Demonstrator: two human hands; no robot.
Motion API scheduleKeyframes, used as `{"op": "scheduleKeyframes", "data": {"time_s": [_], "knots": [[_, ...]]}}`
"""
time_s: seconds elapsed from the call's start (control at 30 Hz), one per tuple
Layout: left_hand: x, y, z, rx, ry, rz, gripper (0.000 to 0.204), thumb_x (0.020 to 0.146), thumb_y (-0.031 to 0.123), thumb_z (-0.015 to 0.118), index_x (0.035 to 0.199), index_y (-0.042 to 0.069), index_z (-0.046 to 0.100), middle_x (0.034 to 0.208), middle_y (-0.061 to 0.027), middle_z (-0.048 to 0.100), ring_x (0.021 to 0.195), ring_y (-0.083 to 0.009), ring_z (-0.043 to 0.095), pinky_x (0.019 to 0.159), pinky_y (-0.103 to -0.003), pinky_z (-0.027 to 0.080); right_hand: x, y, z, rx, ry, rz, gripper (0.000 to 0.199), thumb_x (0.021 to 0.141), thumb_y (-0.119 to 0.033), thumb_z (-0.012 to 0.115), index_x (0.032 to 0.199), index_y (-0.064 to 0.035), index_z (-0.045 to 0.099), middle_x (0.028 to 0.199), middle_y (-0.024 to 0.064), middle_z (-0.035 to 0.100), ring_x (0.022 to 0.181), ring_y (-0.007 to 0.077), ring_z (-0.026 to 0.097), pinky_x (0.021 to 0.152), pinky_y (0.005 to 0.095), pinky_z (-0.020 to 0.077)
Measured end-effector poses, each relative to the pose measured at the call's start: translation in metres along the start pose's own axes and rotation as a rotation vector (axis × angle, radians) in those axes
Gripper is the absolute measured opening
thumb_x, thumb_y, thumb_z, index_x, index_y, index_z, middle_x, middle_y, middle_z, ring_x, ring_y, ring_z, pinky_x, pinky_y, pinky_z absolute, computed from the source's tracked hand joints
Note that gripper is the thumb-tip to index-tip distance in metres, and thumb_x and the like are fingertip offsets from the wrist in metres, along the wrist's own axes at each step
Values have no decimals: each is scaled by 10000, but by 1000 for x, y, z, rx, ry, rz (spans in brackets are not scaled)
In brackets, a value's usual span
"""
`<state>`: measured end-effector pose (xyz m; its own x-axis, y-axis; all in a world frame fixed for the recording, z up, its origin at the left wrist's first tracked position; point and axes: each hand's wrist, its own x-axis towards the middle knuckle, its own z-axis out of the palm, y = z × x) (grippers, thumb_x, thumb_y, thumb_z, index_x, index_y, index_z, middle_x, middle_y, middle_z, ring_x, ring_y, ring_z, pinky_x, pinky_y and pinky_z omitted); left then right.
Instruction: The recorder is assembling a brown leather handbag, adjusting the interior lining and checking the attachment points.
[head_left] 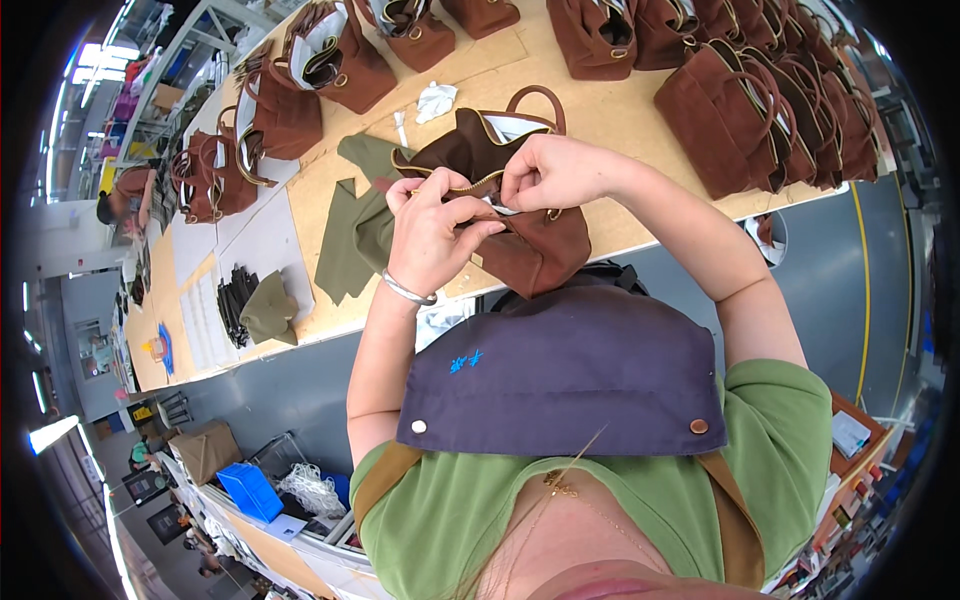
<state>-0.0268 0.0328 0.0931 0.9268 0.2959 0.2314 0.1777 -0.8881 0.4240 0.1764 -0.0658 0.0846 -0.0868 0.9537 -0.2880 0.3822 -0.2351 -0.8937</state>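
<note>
A brown handbag (545,250) with a gold zip along its mouth and a pale lining sits tilted at the table's near edge. My left hand (437,222) grips the near left rim of its opening, fingers bent over the zip and thumb toward the middle. Just right of it, my right hand (548,172) is closed in a pinch at the same opening, by a small strip of white. Its fingertips are partly hidden. Beyond my hands, one rounded handle stands up from the bag's far side. Left of the bag, olive-green cloth pieces (350,240) lie on the table.
Several finished-looking brown bags (725,120) crowd the right of the table (480,85); others (345,65) line its far left. Crumpled white paper (436,101) lies beyond my bag. Dark strips (236,305) and a folded olive cloth (270,310) sit at the near left.
</note>
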Motion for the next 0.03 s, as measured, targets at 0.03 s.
{"op": "scheduleKeyframes", "data": {"time_s": [0.03], "knots": [[0,0,0,0,1,0,162,687,225,824,783,143,724,895,12,559,938,-163,541,916,-383,275,1,0,0,2,-20,12,200,788,-166,661,924,-41,739,766,30,693,701,96,626,662,254,512]]}}
